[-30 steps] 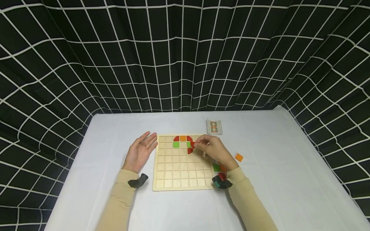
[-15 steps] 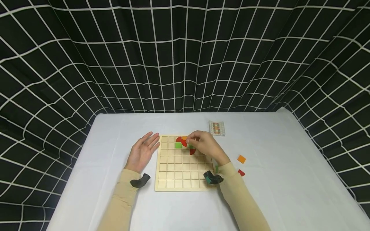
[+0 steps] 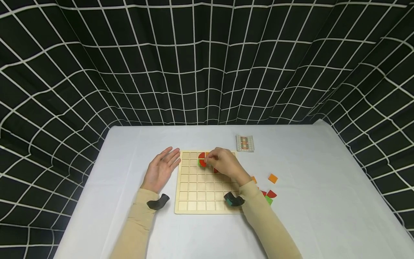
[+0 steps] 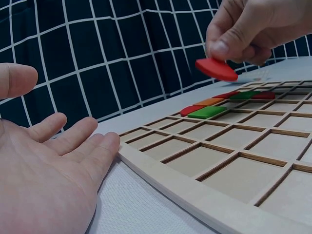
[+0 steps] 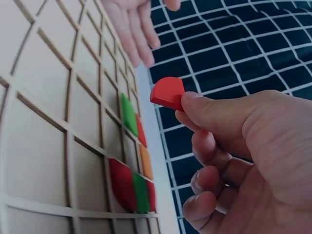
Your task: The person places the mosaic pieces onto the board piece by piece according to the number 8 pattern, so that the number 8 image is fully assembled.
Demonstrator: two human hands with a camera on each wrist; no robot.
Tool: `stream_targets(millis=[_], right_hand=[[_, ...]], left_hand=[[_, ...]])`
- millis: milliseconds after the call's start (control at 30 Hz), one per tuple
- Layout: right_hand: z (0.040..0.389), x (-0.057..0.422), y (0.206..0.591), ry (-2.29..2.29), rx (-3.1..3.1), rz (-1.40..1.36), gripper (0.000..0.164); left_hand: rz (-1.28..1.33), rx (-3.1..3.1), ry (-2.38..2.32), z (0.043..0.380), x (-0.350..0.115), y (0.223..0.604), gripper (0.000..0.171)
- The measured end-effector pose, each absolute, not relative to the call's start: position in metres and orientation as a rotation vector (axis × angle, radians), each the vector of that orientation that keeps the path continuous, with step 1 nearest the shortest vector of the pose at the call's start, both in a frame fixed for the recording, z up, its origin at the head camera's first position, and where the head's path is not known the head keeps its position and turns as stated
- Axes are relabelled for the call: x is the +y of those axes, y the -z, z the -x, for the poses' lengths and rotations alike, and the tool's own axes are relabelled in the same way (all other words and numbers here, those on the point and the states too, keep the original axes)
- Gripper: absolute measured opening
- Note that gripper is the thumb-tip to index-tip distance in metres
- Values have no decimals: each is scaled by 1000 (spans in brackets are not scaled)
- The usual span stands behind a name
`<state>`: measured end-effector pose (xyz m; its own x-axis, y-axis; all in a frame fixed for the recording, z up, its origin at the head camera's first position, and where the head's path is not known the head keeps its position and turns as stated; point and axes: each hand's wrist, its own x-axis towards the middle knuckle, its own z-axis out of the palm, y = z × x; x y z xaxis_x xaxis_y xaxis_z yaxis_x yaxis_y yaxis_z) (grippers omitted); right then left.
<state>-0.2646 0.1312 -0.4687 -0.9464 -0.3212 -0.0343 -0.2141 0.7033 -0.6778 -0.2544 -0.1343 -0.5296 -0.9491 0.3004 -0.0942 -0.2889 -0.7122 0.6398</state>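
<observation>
Between thumb and forefinger my right hand (image 3: 224, 163) pinches a red quarter-circle tile (image 5: 168, 92), held above the wooden grid board (image 3: 191, 196). In the head view that tile overlaps the green square tile (image 4: 207, 112) in the board's upper rows. Around it in the grid lie an orange tile (image 4: 208, 102) and several red quarter-circle tiles, partly covered by my right hand. My left hand (image 3: 159, 171) lies palm up with relaxed fingers, its fingertips right at the board's left edge, holding nothing.
Right of the board lie loose tiles, among them an orange square (image 3: 273, 178), a red quarter circle (image 3: 271, 194) and a green one (image 3: 268, 200) partly under the sleeve. A printed pattern card (image 3: 244, 143) lies behind the board. A dark gridded curtain (image 3: 207, 64) surrounds the white table (image 3: 323, 201).
My right hand has carried the red quarter-circle tile leftward over the board, toward the green square at the left. More loose tiles show beside the right sleeve. The left hand stays put.
</observation>
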Motion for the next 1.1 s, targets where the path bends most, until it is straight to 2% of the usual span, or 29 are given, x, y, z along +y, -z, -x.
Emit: stream_targets(millis=[467, 1100], right_hand=[[265, 122, 488, 908, 2835, 481, 11], [261, 120, 488, 772, 2857, 509, 11]], left_hand=[[-34, 1001, -2642, 254, -134, 530, 56], [-21, 999, -2647, 254, -134, 529, 55]])
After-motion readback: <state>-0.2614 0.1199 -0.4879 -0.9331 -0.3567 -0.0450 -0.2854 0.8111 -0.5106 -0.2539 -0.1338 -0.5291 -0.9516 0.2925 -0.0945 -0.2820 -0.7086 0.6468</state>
